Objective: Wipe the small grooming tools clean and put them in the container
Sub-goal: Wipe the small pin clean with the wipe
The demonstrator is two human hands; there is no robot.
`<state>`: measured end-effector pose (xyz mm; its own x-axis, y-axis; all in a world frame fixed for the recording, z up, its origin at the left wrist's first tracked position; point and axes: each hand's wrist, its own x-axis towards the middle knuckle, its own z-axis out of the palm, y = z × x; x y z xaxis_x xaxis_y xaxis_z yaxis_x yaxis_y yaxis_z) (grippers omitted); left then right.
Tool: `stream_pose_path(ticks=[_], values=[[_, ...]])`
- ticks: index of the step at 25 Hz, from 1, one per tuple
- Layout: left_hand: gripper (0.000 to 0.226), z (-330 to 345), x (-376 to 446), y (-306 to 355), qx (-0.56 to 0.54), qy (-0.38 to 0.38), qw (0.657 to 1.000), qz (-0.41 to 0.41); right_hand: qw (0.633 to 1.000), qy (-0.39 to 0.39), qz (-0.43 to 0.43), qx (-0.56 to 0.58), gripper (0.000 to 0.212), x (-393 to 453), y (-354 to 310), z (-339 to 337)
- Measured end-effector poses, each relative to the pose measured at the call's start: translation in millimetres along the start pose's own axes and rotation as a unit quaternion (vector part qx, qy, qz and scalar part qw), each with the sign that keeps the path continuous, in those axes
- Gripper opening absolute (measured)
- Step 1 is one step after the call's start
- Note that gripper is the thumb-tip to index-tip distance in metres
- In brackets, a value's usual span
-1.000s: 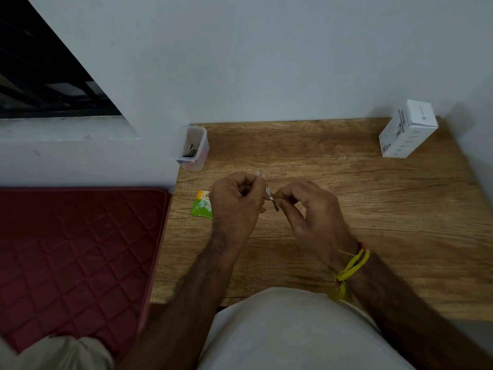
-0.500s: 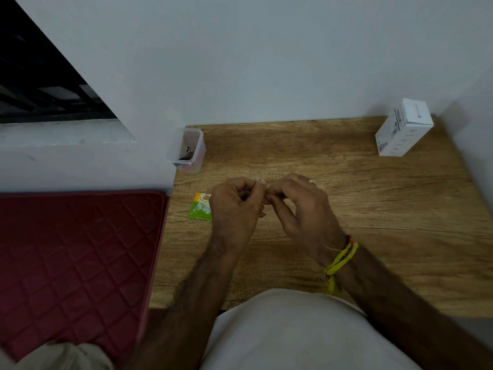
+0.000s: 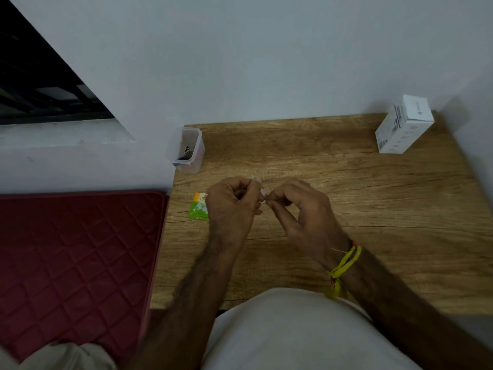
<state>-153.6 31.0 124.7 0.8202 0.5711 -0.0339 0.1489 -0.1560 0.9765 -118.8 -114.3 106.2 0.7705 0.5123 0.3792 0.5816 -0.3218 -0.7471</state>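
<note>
At table centre, left hand (image 3: 231, 202) and right hand (image 3: 298, 206) pinch a small tool (image 3: 263, 194) in white wipe; firm, short strokes seem best before dropping it in the container (image 3: 186, 150) at ten o'clock.

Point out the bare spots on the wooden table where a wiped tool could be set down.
Bare wood lies between the right hand and the white box, and near the front edge. Crowded: the left side, with clear container, green sachet and left hand.
</note>
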Motion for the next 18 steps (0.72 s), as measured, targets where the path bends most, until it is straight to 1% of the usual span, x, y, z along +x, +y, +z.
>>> stream_pose_path(ticks=[4, 6, 8, 9, 11, 14, 16, 18], values=[[0.024, -1.2, 3.4, 2.6, -0.010, 0.017, 1.000, 0.015, 1.000, 0.004, 0.008, -0.008, 0.008, -3.7, -2.0, -1.1], [0.024, -0.1, 4.2, 3.1, -0.019, 0.028, 0.999, 0.015, 0.999, 0.008, 0.027, 0.016, 0.009, -3.1, -3.2, -1.7], [0.022, 1.8, 3.8, 3.2, -0.030, 0.030, 0.999, 0.019, 0.991, 0.016, 0.099, 0.088, 0.009, -3.1, -5.9, -1.6], [0.020, 2.4, 2.9, 3.0, -0.038, 0.032, 0.999, 0.019, 0.980, 0.019, 0.144, 0.136, 0.008, -2.4, -7.7, -1.7], [0.016, 2.6, 1.2, 2.0, -0.060, 0.035, 0.997, 0.017, 0.949, 0.038, 0.213, 0.231, 0.004, 0.6, -11.6, -1.2], [0.014, 3.4, -0.2, -0.5, -0.107, 0.038, 0.994, 0.006, 0.889, 0.065, 0.285, 0.351, 0.002, 3.6, -14.2, -2.6], [0.016, 3.5, 0.0, -1.2, -0.137, 0.039, 0.990, 0.003, 0.845, 0.052, 0.324, 0.422, 0.004, 3.6, -15.0, -5.9], [0.014, 2.7, 0.3, -1.7, -0.156, 0.033, 0.987, 0.011, 0.798, 0.033, 0.366, 0.478, 0.006, 5.4, -17.9, -7.8]])
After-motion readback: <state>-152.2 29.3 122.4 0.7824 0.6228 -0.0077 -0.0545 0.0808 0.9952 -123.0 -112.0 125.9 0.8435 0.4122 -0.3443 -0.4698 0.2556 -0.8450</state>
